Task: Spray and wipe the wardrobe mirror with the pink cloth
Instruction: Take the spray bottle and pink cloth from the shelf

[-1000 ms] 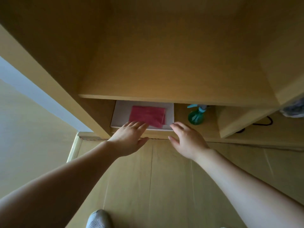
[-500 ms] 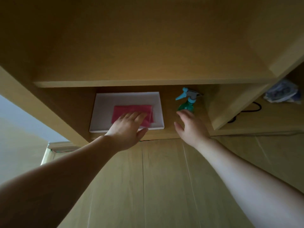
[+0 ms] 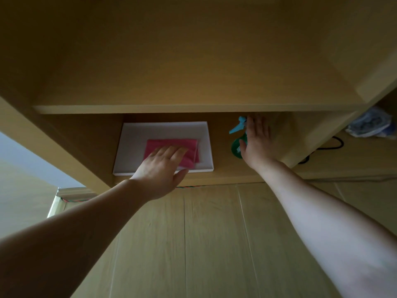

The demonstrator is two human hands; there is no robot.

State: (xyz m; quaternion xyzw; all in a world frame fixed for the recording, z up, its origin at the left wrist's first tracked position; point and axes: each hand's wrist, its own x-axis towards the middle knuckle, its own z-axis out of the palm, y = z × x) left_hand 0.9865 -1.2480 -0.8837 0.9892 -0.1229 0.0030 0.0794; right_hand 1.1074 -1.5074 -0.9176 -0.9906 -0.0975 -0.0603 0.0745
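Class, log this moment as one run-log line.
stage: pre-grasp | left hand: flat on cloth in tray | right hand: open at bottle

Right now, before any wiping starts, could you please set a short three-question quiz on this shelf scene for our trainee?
1. True or false: the pink cloth lies directly on bare wood.
2. Which hand rests flat on the cloth? A) left hand B) right hand C) neither
3. Fill in: the right hand is at the green ____ with the blue trigger.

Key: 1 false, it lies in the white tray; 2 A; 3 spray bottle.
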